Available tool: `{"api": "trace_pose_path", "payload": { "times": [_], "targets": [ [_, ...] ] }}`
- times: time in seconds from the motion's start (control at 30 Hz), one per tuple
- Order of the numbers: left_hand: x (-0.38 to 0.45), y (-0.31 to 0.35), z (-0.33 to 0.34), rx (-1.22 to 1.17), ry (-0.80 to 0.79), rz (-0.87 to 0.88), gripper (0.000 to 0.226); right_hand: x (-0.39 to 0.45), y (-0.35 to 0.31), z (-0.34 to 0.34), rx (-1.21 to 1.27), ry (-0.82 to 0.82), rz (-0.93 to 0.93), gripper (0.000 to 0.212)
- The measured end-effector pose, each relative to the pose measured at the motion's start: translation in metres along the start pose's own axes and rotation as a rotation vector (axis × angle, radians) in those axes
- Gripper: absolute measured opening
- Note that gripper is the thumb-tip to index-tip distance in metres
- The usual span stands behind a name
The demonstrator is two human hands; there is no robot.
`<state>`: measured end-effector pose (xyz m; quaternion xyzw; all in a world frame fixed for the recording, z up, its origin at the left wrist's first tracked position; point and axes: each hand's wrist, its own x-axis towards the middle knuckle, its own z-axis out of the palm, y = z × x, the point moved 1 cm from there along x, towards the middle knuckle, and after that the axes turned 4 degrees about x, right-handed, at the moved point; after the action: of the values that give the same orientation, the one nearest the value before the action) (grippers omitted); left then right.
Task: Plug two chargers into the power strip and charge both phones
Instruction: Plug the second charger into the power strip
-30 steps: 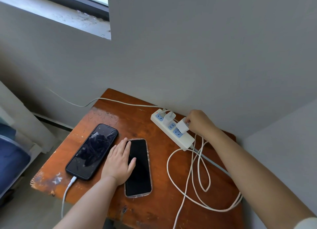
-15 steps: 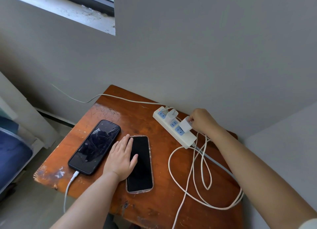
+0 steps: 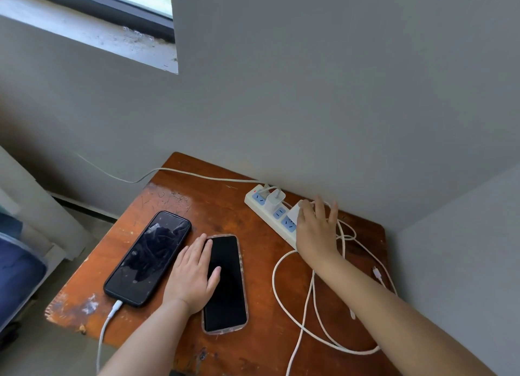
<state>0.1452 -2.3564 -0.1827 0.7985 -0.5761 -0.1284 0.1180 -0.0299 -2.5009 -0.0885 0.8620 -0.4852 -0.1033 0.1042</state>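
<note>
A white power strip [image 3: 271, 217] lies at the back of the wooden table [image 3: 213, 206] by the wall. One white charger [image 3: 275, 200] stands plugged into it. A second white charger [image 3: 295, 214] sits on the strip farther right, partly hidden by my right hand [image 3: 316, 232], whose fingers are spread and straight above it. My left hand [image 3: 194, 277] rests flat on the table and on the left edge of the clear-cased phone [image 3: 226, 284]. The black-cased phone [image 3: 149, 257] lies to the left with a white cable [image 3: 108, 319] plugged into its near end.
Loose loops of white cable [image 3: 318, 319] lie on the table's right side, with a free connector end [image 3: 377, 273] near my right forearm. The strip's own cord [image 3: 197, 175] runs off left along the grey wall. A window sill is at upper left.
My right hand has let go of the second charger and opened, fingers now spread above it; the charger now sits on the strip. The left hand has stayed on the phone.
</note>
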Motion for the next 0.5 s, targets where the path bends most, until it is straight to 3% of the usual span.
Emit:
{"api": "trace_pose_path", "payload": {
  "times": [0.17, 0.3, 0.5],
  "targets": [
    [0.0, 0.001, 0.0, 0.013, -0.008, -0.012, 0.071, -0.006, 0.003, -0.012, 0.164, 0.149, -0.097, 0.053],
    [0.0, 0.0, 0.001, 0.025, -0.008, -0.017, 0.072, -0.002, 0.001, -0.006, 0.266, 0.034, -0.152, 0.039],
    [0.0, 0.0, 0.001, 0.047, -0.018, -0.008, 0.088, 0.005, -0.001, -0.008, 0.305, 0.011, -0.087, 0.041]
  ]
}}
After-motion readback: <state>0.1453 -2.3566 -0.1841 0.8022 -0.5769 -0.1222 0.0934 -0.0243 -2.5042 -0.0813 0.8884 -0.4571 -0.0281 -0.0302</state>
